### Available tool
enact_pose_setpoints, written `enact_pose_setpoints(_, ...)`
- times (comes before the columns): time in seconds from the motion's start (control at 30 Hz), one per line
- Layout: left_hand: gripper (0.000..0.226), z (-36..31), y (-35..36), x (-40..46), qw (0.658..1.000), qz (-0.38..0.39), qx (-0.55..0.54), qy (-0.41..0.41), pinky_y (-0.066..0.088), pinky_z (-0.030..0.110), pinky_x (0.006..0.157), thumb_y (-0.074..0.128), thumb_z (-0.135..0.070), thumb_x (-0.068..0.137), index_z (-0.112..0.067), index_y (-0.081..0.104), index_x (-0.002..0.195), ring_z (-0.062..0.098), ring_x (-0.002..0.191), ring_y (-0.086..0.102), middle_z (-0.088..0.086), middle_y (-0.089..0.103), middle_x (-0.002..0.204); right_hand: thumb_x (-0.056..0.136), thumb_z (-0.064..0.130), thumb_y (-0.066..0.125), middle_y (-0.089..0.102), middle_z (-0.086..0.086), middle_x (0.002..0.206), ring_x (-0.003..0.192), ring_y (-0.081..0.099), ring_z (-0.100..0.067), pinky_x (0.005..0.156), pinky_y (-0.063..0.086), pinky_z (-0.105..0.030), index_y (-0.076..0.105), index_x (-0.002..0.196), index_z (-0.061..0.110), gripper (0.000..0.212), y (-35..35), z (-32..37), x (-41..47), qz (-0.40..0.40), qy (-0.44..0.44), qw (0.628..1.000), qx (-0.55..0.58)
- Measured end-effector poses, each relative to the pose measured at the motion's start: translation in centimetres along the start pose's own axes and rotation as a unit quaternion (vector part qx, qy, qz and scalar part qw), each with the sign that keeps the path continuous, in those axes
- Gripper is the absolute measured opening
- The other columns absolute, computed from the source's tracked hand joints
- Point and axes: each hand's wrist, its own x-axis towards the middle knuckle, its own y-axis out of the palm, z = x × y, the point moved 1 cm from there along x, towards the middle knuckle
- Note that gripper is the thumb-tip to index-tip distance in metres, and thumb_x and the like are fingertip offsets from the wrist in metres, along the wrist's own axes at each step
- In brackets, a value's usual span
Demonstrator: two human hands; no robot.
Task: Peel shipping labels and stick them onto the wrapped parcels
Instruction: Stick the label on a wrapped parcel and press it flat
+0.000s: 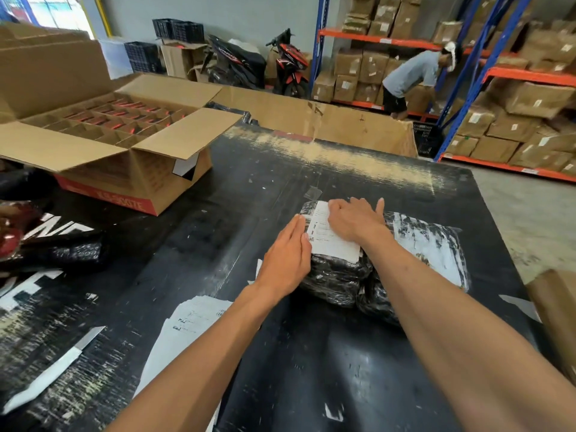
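Note:
A parcel wrapped in shiny black plastic (336, 275) lies on the black table (311, 353), with a white shipping label (335, 244) on its top. My right hand (355, 218) lies flat on the label's far part, fingers straight. My left hand (288, 257) presses with straight fingers against the label's left edge and the parcel's side. A second black wrapped parcel (433, 244), bearing scuffed white patches, lies right of the first, partly behind my right forearm. A sheet of printed labels (190, 322) lies on the table under my left forearm.
An open cardboard box with dividers (124, 141) stands at the table's left. Black printed bags (46, 244) pile at the far left. A strip of white backing paper (56, 369) lies near left. A person (411, 76) bends at shelves of boxes (530, 104) behind.

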Motion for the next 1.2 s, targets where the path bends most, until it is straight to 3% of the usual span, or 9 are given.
enact_pose_setpoints(0.13, 0.043, -0.9, -1.4, 2.7, 0.999, -0.010, 0.038, -0.016, 0.036, 0.038, 0.113, 0.037, -0.020, 0.104, -0.007, 0.050, 0.143, 0.028, 0.136, 0.046, 0.009, 0.051, 0.148, 0.107, 0.046, 0.009, -0.004, -0.012, 0.172, 0.158, -0.009, -0.027, 0.125, -0.011, -0.053, 0.005, 0.163, 0.008, 0.068, 1.3, 0.3, -3.6, -0.108, -0.007, 0.994, 0.008)
enact_pose_setpoints(0.3, 0.053, -0.4, -0.8, 4.4, 0.993, 0.115, -0.026, -0.030, 0.016, 0.045, 0.125, 0.022, -0.034, 0.110, -0.020, 0.017, 0.161, 0.014, 0.154, 0.013, -0.007, 0.002, 0.169, 0.106, 0.051, 0.004, 0.001, -0.006, 0.172, 0.158, -0.005, -0.021, 0.126, -0.010, -0.051, 0.006, 0.163, 0.009, 0.071, 3.6, -0.4, -7.4, -0.106, -0.069, 0.992, -0.026)
enact_pose_setpoints(0.47, 0.055, -0.1, -0.6, 4.7, 0.988, 0.150, 0.014, -0.043, 0.021, 0.050, 0.122, 0.019, -0.038, 0.109, -0.025, 0.010, 0.161, 0.016, 0.154, 0.016, -0.013, -0.002, 0.168, 0.104, 0.056, 0.003, -0.012, -0.011, 0.171, 0.158, -0.012, -0.024, 0.125, -0.016, -0.049, -0.004, 0.162, 0.005, 0.077, 3.3, -1.5, -9.0, -0.062, -0.038, 0.996, -0.053)
enact_pose_setpoints(0.57, 0.055, -0.8, -0.7, 6.2, 0.985, 0.148, 0.075, -0.057, 0.026, 0.053, 0.119, 0.022, -0.031, 0.107, -0.018, 0.019, 0.159, 0.027, 0.151, 0.025, -0.002, 0.011, 0.169, 0.106, 0.051, 0.007, -0.014, -0.013, 0.170, 0.158, -0.011, -0.026, 0.124, -0.017, -0.050, -0.009, 0.161, 0.004, 0.074, 2.3, -2.3, -9.8, -0.018, 0.002, 0.999, -0.038)
enact_pose_setpoints(0.67, 0.053, -2.2, -0.6, 8.0, 0.990, 0.094, 0.072, -0.079, 0.041, 0.050, 0.105, 0.027, -0.035, 0.105, -0.020, 0.026, 0.156, 0.037, 0.131, 0.047, 0.013, 0.036, 0.154, 0.108, 0.046, 0.008, -0.013, -0.014, 0.170, 0.158, -0.011, -0.028, 0.124, -0.015, -0.050, -0.005, 0.162, 0.007, 0.068, 0.9, -2.1, -8.4, -0.044, 0.009, 0.999, -0.020)
enact_pose_setpoints(0.8, 0.051, -1.4, 0.4, 9.2, 0.990, 0.110, 0.014, -0.090, 0.042, 0.050, 0.107, 0.030, -0.046, 0.103, -0.032, 0.042, 0.150, 0.034, 0.130, 0.052, 0.011, 0.046, 0.150, 0.107, 0.045, 0.008, -0.007, 0.001, 0.172, 0.158, -0.011, -0.025, 0.125, -0.013, -0.054, 0.002, 0.164, 0.024, 0.061, 1.0, -1.3, -5.5, -0.027, -0.055, 0.998, -0.003)
enact_pose_setpoints(0.97, 0.039, -2.0, 0.6, 9.5, 0.991, 0.074, 0.034, -0.105, 0.045, 0.044, 0.096, 0.030, -0.027, 0.108, -0.021, 0.055, 0.136, 0.036, 0.119, 0.056, 0.014, 0.060, 0.132, 0.105, 0.042, 0.009, 0.000, -0.003, 0.172, 0.158, -0.004, -0.028, 0.125, -0.010, -0.052, 0.002, 0.163, 0.011, 0.067, 1.4, -0.8, -3.7, -0.030, 0.045, 0.998, 0.040)
enact_pose_setpoints(1.07, 0.040, -2.4, 0.2, 8.9, 0.987, 0.042, 0.031, -0.154, 0.042, 0.044, 0.099, 0.029, -0.025, 0.109, -0.008, 0.052, 0.137, 0.037, 0.124, 0.054, 0.017, 0.061, 0.133, 0.105, 0.043, 0.011, 0.006, -0.012, 0.171, 0.158, 0.001, -0.028, 0.126, -0.009, -0.051, 0.003, 0.162, 0.003, 0.070, 1.5, -0.1, -3.6, -0.051, 0.079, 0.993, 0.072)
enact_pose_setpoints(1.2, 0.071, -2.2, -0.1, 7.0, 0.970, 0.021, 0.061, -0.234, 0.044, 0.048, 0.100, 0.019, -0.053, 0.105, 0.000, 0.059, 0.129, 0.041, 0.124, 0.053, 0.023, 0.061, 0.130, 0.106, 0.036, 0.027, 0.026, -0.015, 0.166, 0.155, 0.020, -0.027, 0.128, 0.003, -0.046, 0.019, 0.159, 0.001, 0.065, 2.2, -0.6, -5.3, -0.165, 0.051, 0.979, 0.113)
